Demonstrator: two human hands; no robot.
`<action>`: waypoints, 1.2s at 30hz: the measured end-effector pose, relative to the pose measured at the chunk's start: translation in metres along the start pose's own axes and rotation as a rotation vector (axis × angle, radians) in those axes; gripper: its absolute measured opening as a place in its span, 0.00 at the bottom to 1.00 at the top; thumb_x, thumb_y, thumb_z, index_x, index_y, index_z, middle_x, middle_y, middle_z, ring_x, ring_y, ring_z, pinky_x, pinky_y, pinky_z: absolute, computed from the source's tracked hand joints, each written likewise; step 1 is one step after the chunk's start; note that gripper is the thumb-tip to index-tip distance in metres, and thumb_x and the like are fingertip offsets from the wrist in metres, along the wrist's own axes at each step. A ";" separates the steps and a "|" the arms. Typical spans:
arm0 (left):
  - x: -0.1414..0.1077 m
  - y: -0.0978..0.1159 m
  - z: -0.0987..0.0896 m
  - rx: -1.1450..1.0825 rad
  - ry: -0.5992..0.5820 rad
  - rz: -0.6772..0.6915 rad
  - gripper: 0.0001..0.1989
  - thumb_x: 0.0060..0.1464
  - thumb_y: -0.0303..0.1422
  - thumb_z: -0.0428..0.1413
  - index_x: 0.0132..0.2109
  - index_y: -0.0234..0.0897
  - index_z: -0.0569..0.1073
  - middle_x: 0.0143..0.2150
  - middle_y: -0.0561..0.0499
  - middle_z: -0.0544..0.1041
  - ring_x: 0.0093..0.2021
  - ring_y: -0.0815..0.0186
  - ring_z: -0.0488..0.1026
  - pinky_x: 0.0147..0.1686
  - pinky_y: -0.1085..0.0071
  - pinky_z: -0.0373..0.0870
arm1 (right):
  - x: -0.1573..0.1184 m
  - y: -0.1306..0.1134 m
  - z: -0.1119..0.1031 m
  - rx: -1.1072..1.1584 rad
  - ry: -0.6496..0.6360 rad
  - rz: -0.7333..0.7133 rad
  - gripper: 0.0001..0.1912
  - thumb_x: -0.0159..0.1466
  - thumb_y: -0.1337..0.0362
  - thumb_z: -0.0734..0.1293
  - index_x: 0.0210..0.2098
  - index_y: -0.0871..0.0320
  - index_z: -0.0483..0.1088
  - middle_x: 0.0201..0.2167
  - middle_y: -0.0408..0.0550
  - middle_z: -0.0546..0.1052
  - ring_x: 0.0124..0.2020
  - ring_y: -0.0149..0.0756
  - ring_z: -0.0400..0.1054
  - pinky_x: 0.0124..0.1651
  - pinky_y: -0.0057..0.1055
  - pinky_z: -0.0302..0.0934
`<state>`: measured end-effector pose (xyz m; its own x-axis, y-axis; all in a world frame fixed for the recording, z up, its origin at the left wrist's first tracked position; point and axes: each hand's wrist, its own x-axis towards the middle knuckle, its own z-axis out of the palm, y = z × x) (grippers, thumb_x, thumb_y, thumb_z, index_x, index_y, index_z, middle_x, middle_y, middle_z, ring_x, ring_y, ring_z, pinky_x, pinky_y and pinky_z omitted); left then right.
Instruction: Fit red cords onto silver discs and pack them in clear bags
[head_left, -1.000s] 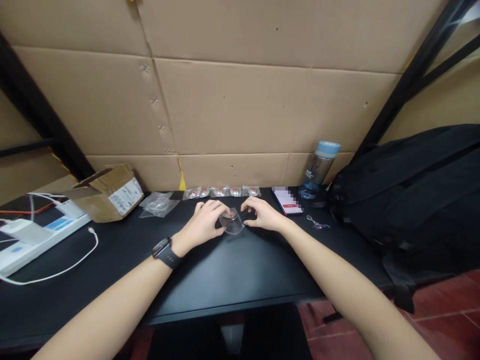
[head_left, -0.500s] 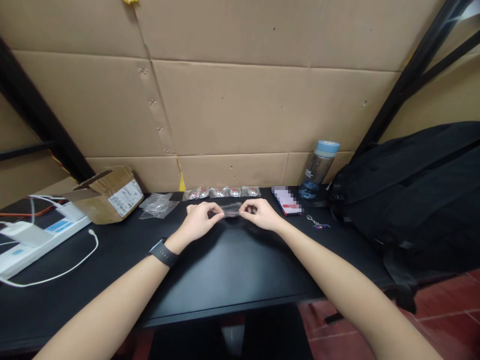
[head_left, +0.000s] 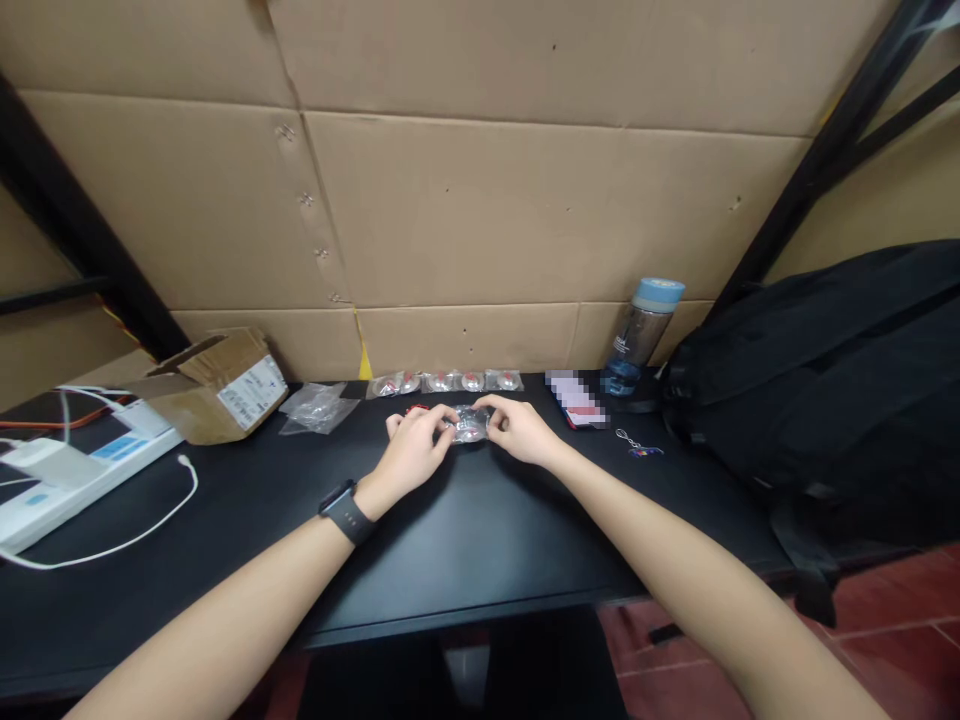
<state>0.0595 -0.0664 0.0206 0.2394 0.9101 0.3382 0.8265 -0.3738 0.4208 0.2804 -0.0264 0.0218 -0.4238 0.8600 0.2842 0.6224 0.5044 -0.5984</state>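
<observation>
Between my hands is a small clear plastic bag (head_left: 471,424) with a round silvery thing in it. My left hand (head_left: 417,440), a dark watch at its wrist, pinches the bag's left side with thumb and fingers. On the other side, my right hand (head_left: 520,428) has its fingertips closed on the right edge. A small red thing (head_left: 417,409) shows behind my left hand, mostly hidden. Just beyond, several bagged round silvery pieces with red marks (head_left: 438,382) lie in a row along the cardboard wall.
Left of the hands lie crumpled clear bags (head_left: 318,408), an opened cardboard box (head_left: 202,400) and a white power strip (head_left: 97,478) with cables. To the right are a phone (head_left: 576,400), a keychain (head_left: 639,446), a water bottle (head_left: 639,340) and a black backpack (head_left: 832,400).
My left hand has shifted slightly right and turned more palm-down. The bag's round silvery content now shows more plainly, and the red thing has come into sight behind that hand.
</observation>
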 end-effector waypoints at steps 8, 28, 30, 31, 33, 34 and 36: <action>-0.004 -0.002 0.015 0.173 0.008 0.169 0.15 0.68 0.40 0.49 0.52 0.45 0.78 0.52 0.45 0.77 0.55 0.53 0.68 0.52 0.53 0.57 | -0.006 -0.001 -0.003 -0.378 -0.118 -0.102 0.21 0.59 0.69 0.68 0.51 0.48 0.80 0.47 0.50 0.77 0.48 0.43 0.70 0.50 0.36 0.62; 0.006 -0.005 0.004 -0.034 0.081 0.031 0.06 0.67 0.33 0.51 0.45 0.43 0.74 0.41 0.51 0.83 0.51 0.58 0.74 0.49 0.59 0.52 | 0.001 0.001 -0.002 0.240 -0.072 -0.045 0.14 0.67 0.57 0.67 0.47 0.57 0.76 0.38 0.48 0.83 0.39 0.38 0.77 0.44 0.32 0.67; 0.007 -0.005 -0.001 -0.048 0.088 0.008 0.07 0.67 0.33 0.51 0.44 0.43 0.74 0.39 0.52 0.83 0.51 0.58 0.75 0.49 0.59 0.52 | 0.005 0.000 0.001 0.338 -0.089 -0.001 0.16 0.62 0.57 0.72 0.47 0.58 0.76 0.36 0.47 0.83 0.37 0.38 0.77 0.42 0.30 0.67; 0.008 -0.005 -0.004 -0.052 0.090 -0.006 0.07 0.66 0.33 0.51 0.44 0.43 0.74 0.39 0.51 0.83 0.50 0.57 0.75 0.49 0.59 0.52 | 0.008 -0.001 0.003 0.374 -0.090 0.019 0.17 0.60 0.57 0.73 0.47 0.59 0.77 0.36 0.47 0.82 0.36 0.37 0.77 0.42 0.30 0.67; 0.010 -0.009 -0.011 -0.053 0.093 -0.037 0.08 0.66 0.35 0.51 0.45 0.44 0.75 0.38 0.51 0.83 0.49 0.57 0.76 0.49 0.59 0.53 | 0.019 -0.002 0.006 0.430 -0.081 0.056 0.17 0.59 0.57 0.74 0.44 0.60 0.77 0.34 0.48 0.82 0.35 0.37 0.76 0.42 0.30 0.67; 0.011 -0.012 -0.016 -0.051 0.100 -0.054 0.08 0.66 0.36 0.52 0.46 0.44 0.75 0.38 0.51 0.83 0.48 0.57 0.76 0.49 0.59 0.53 | 0.026 -0.002 0.007 0.444 -0.075 0.071 0.17 0.59 0.57 0.74 0.43 0.61 0.78 0.33 0.48 0.82 0.34 0.36 0.75 0.41 0.30 0.66; 0.015 -0.023 -0.027 -0.027 0.143 -0.093 0.10 0.65 0.39 0.52 0.49 0.45 0.75 0.38 0.51 0.84 0.48 0.56 0.76 0.49 0.58 0.53 | 0.047 -0.003 0.009 0.428 -0.056 0.095 0.16 0.58 0.58 0.74 0.42 0.63 0.78 0.30 0.48 0.82 0.30 0.35 0.74 0.38 0.29 0.65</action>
<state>0.0304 -0.0489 0.0386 0.0862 0.9068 0.4127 0.8270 -0.2961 0.4779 0.2525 0.0113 0.0303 -0.4199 0.8897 0.1792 0.3368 0.3361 -0.8795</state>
